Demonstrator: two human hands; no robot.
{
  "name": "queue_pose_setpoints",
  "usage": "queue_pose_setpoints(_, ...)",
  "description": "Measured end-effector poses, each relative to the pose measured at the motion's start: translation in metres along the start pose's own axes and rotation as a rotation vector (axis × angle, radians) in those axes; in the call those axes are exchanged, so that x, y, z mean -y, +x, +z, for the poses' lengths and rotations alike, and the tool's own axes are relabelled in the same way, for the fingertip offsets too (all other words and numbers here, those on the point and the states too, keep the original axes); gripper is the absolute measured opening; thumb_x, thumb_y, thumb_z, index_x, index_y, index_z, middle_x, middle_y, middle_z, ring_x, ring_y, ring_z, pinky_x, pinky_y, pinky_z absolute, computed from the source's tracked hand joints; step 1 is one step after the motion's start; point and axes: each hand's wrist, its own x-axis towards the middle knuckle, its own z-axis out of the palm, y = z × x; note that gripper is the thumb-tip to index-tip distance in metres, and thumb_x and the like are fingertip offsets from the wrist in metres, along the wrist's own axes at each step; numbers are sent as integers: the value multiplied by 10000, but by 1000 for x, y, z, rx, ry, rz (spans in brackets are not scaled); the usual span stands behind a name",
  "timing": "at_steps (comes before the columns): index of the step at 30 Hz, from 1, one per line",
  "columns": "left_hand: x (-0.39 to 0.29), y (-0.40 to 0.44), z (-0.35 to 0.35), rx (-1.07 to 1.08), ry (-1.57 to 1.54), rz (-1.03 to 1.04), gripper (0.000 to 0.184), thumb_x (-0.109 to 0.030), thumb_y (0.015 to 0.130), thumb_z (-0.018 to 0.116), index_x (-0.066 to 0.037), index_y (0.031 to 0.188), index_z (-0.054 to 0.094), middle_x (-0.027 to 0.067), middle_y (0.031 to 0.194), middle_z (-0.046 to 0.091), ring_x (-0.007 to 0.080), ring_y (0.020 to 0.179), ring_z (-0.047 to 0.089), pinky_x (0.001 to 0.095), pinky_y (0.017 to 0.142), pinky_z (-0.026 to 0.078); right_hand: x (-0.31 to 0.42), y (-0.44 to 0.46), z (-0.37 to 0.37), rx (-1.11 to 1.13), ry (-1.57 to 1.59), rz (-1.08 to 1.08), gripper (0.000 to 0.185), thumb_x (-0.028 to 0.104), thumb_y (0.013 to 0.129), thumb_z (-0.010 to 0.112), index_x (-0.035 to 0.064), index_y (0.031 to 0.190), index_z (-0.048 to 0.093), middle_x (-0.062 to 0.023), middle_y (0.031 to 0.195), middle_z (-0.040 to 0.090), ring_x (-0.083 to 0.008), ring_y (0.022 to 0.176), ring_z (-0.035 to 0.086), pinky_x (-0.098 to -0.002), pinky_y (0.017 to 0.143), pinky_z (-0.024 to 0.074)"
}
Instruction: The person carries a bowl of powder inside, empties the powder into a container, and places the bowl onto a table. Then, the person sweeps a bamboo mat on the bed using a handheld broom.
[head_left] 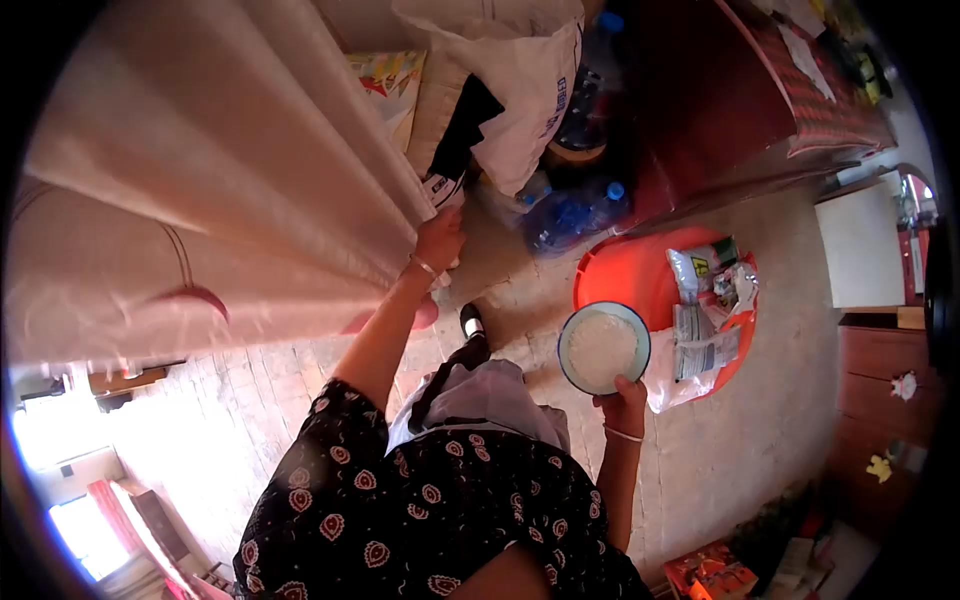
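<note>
Left hand [440, 240], centre of frame: fingers closed on the curtain's edge. Curtain [230, 170] spreads to the upper left, long folds slanting down to these fingers; left hand nearer. Right hand [622, 398], right of centre: fingers hold a bowl [643, 345] of white powder, round, overlapping the red basin [622, 270] in view. Tiled floor [720, 450] below.

I see the left hand [440, 240] gripping the edge of a pale pink curtain [250, 150] at left. On the right, the right hand [624, 402] holds a bowl [643, 335] of white contents [601, 350] near a red tub [622, 270] bearing plastic packets [703, 345]. Farther off, I make out a white sack [525, 85].
</note>
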Motion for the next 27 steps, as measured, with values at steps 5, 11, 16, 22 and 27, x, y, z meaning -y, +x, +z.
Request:
queue_pose_setpoints(5, 9, 86, 0, -120, 314, -59, 350, -89, 728, 521, 3, 1066, 538, 188, 1007, 590, 337, 926, 563, 371, 767, 456, 19, 27, 48, -8, 24, -25, 576, 298, 672, 657, -92, 1047, 460, -133, 827, 577, -197, 578, 570, -272, 439, 457)
queue_pose_setpoints(11, 41, 92, -50, -89, 680, -568, 365, -109, 725, 496, 26, 1061, 539, 224, 1036, 571, 349, 934, 564, 395, 769, 465, 22, 76, 75, -6, -14, 13, 516, 322, 695, 648, -38, 1031, 495, -101, 748, 580, -165, 536, 548, -260, 438, 439)
queue_pose_setpoints(16, 114, 75, -95, -392, 824, -780, 330, -165, 720, 496, 13, 981, 591, 216, 1043, 576, 349, 953, 561, 403, 796, 459, 41, 121, 79, 59, -11, 62, 521, 262, 698, 609, -81, 1061, 463, -129, 867, 580, -190, 610, 583, -266, 456, 473)
queue_pose_setpoints(22, 183, 64, -104, -71, 710, -876, 384, -314, 768, 537, 0, 983, 583, 174, 1005, 593, 328, 947, 562, 385, 830, 443, 76, 193, 84, 188, -112, 140, 484, 247, 702, 612, -79, 1037, 483, -118, 822, 590, -193, 614, 585, -284, 479, 475)
queue_pose_setpoints(27, 79, 97, -56, -128, -575, -901, 281, -264, 844, 499, -51, 1027, 521, 110, 999, 586, 261, 914, 598, 462, 752, 476, 100, 237, 92, 257, -177, 182, 481, 265, 703, 626, -76, 1013, 490, -118, 795, 594, -182, 572, 576, -272, 470, 460)
